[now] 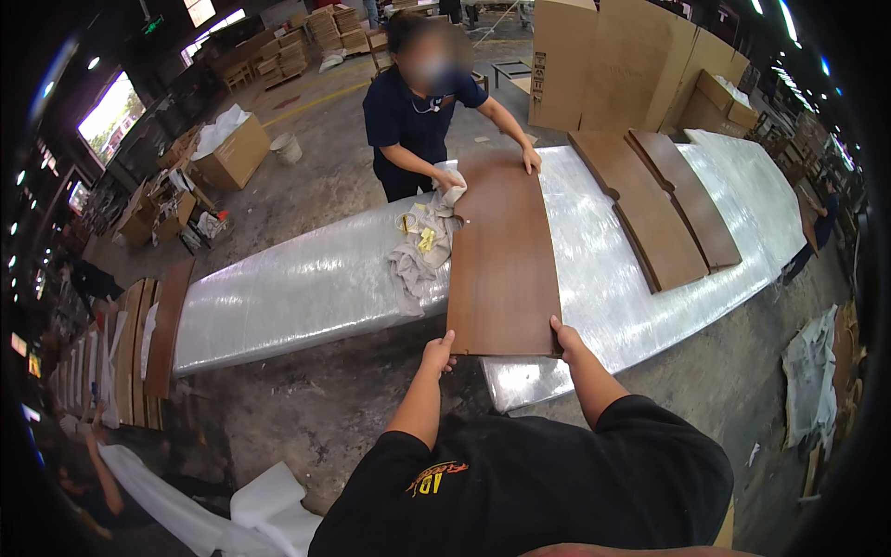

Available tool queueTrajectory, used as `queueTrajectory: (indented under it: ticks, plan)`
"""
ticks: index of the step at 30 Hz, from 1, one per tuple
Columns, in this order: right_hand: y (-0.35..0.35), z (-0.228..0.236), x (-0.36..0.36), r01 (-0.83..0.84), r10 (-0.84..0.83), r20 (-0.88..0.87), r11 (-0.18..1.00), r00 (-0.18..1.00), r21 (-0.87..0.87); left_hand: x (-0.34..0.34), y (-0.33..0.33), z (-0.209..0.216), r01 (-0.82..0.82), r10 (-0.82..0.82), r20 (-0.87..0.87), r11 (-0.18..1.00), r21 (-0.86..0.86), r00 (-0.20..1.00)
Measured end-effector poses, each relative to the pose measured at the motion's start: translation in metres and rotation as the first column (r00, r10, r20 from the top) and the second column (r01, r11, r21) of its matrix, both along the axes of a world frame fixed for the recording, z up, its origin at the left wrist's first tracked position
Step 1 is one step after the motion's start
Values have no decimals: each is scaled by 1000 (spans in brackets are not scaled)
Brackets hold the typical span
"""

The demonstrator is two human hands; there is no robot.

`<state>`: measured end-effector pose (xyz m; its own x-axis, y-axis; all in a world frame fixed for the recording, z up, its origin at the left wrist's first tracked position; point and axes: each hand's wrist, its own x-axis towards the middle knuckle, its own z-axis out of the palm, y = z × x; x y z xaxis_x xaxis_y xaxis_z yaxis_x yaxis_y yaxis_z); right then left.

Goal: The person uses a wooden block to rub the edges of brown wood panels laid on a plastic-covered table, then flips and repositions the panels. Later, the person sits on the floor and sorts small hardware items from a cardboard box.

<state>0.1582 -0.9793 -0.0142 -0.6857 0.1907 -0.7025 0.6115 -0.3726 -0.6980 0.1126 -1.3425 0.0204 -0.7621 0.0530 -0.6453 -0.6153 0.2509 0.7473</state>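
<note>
A long brown wooden panel (506, 269) with a small notch in its left edge lies between me and a co-worker. My left hand (439, 353) grips its near left corner. At the near right corner my right hand (568, 340) is closed around the edge. Across the panel, the co-worker (422, 102) rests one hand on its far right corner and holds a pale cloth (450, 190) at the far left edge. Beneath the panel is a table wrapped in shiny film (603, 297). Beside the notch lies a heap of grey rags (416, 260) with a roll of tape (406, 223).
Two more notched brown panels (640, 218) lie on the wrapped surface to the right. Several boards (167, 325) stand at the left end. Large cardboard sheets (631, 70) rise behind. White foam wrap (269, 506) lies at lower left, near another person's arm (107, 473).
</note>
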Motion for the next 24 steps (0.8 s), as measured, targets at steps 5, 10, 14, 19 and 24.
queueTrajectory:
  ticks: [5,10,14,19,24]
  plan:
    - [-37,2,-3,-71,71,-73,997,995,3,25,-46,-7,-73,74,-17,995,74,997]
    - [-127,-8,-8,-196,187,-110,977,976,-80,41,-144,-24,-143,151,-59,982,124,987]
    - [-239,-37,-4,-293,270,-129,930,954,-221,51,-256,-41,-214,219,-74,974,71,973]
    - [-389,-68,-14,-375,388,-61,820,920,-433,61,-393,-52,-519,521,-10,852,77,854]
    - [-529,-72,-45,-453,545,45,736,837,-503,60,-510,-49,-764,773,-6,628,151,634]
